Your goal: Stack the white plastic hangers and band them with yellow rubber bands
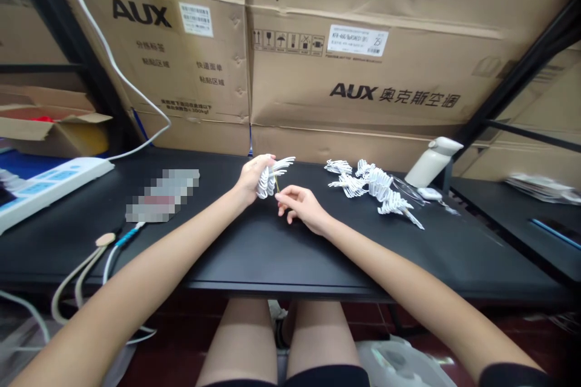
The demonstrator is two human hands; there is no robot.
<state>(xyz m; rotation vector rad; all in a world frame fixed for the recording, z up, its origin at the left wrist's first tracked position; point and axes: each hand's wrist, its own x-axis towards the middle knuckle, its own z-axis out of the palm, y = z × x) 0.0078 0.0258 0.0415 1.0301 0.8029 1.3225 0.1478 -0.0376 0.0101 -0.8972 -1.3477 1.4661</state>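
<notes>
My left hand (253,177) is wrapped round a bundle of white cables (267,184), held up over the middle of the black table. Loose ends of the bundle fan out to the right of the fingers. Just right of it, my right hand (304,208) pinches a thin yellowish tie (277,185) between thumb and forefinger, its other fingers loosely curled. The upper part of the tie meets the bundle; whether it goes round it, I cannot tell. More white cable bundles (379,184) lie heaped on the table to the right.
A white bottle (433,162) and a small white case (429,194) stand behind the heap. To the left lie a blurred-out flat object (163,196), a cable and a power strip (49,187). Large cardboard boxes (290,97) wall the back. An open carton (54,127) sits far left.
</notes>
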